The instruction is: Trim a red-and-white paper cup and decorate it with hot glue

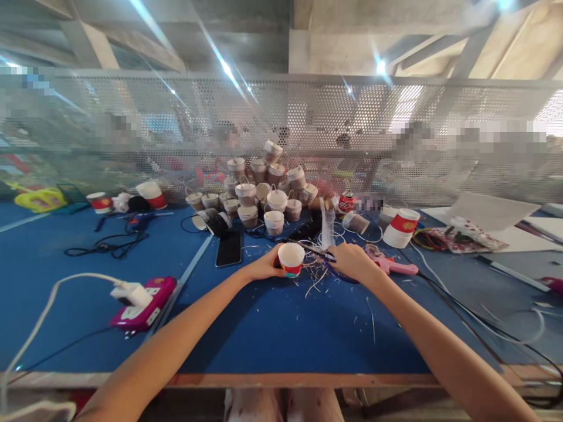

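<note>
My left hand (267,264) is closed round a red and white paper cup (291,258), its open mouth tilted toward me. In my right hand (350,261) is a pair of scissors (329,256) with dark blue handles; the blades point left, close behind the cup's rim. I cannot tell whether the blades touch it. White and straw-coloured scraps (317,274) lie on the blue table under both hands. Beside my right hand sits a pink glue gun (396,267). A black phone (229,248) lies left of my left hand.
Behind my hands stands a pile of small handled cup baskets (277,199). A cola can (346,203) and another red and white cup (401,228) stand right of it. A purple power strip (145,305) with a white plug occupies the left; cords cross both sides.
</note>
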The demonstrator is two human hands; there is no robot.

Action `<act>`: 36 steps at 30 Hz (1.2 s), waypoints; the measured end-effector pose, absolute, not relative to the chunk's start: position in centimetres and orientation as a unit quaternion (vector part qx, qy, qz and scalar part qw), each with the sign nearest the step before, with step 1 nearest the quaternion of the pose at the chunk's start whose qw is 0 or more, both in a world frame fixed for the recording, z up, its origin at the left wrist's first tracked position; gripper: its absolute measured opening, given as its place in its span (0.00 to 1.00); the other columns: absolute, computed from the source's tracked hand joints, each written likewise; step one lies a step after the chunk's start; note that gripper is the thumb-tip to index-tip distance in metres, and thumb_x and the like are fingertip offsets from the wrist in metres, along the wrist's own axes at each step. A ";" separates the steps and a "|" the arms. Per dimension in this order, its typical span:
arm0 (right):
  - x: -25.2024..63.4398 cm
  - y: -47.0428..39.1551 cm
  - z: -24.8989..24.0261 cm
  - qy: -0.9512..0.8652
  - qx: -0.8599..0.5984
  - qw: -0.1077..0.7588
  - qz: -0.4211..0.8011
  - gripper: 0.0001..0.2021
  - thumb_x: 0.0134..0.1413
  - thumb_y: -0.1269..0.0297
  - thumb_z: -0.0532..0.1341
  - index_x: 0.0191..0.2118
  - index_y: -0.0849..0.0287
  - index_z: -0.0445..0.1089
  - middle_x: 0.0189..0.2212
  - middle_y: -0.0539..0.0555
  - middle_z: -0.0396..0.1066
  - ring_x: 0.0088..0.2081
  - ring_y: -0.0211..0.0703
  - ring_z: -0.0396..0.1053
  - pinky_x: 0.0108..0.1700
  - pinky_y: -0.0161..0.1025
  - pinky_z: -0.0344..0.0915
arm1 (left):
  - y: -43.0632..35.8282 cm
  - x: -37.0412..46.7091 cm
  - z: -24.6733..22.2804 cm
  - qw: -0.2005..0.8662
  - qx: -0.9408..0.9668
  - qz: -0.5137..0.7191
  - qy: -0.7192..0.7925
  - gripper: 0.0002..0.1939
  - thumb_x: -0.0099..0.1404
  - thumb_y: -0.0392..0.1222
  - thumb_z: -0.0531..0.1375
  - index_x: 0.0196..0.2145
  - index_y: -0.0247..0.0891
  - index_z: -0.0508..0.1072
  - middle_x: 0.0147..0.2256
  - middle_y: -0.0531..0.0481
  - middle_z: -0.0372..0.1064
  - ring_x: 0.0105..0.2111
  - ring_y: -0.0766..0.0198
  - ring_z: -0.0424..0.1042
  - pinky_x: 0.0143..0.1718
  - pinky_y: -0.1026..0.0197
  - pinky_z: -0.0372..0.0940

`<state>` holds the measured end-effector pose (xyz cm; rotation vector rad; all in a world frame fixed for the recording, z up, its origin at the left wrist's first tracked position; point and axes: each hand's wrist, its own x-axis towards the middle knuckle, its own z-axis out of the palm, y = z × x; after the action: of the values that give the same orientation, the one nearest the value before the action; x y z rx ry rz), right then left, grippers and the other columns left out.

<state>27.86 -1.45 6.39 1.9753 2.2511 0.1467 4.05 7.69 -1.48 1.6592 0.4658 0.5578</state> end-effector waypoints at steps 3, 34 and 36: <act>28.1 -1.2 6.4 0.742 0.666 0.062 0.045 0.24 0.60 0.49 0.47 0.45 0.62 0.70 0.38 0.64 0.75 0.40 0.52 0.74 0.37 0.39 0.64 | 7.0 4.5 -1.3 0.572 0.740 0.267 0.234 0.52 0.40 0.41 0.72 0.59 0.41 0.49 0.56 0.40 0.55 0.58 0.48 0.56 0.59 0.45 0.47; 28.1 -1.4 6.6 0.747 0.663 0.048 0.031 0.30 0.58 0.41 0.44 0.45 0.59 0.72 0.36 0.63 0.76 0.39 0.53 0.74 0.37 0.41 0.65 | 7.6 4.9 -2.0 0.561 0.749 0.275 0.220 0.38 0.45 0.39 0.70 0.50 0.39 0.57 0.47 0.44 0.65 0.50 0.54 0.64 0.52 0.48 0.57; 28.0 -1.4 6.4 0.749 0.660 0.049 0.022 0.30 0.59 0.42 0.43 0.44 0.59 0.72 0.36 0.63 0.75 0.39 0.52 0.74 0.37 0.41 0.65 | 7.7 4.9 -2.0 0.561 0.750 0.275 0.218 0.38 0.45 0.39 0.70 0.50 0.39 0.56 0.48 0.44 0.64 0.50 0.54 0.64 0.52 0.48 0.56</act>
<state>28.03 -1.36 6.40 2.0105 2.2832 0.0677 4.88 7.67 -2.02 1.7675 0.5135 0.6475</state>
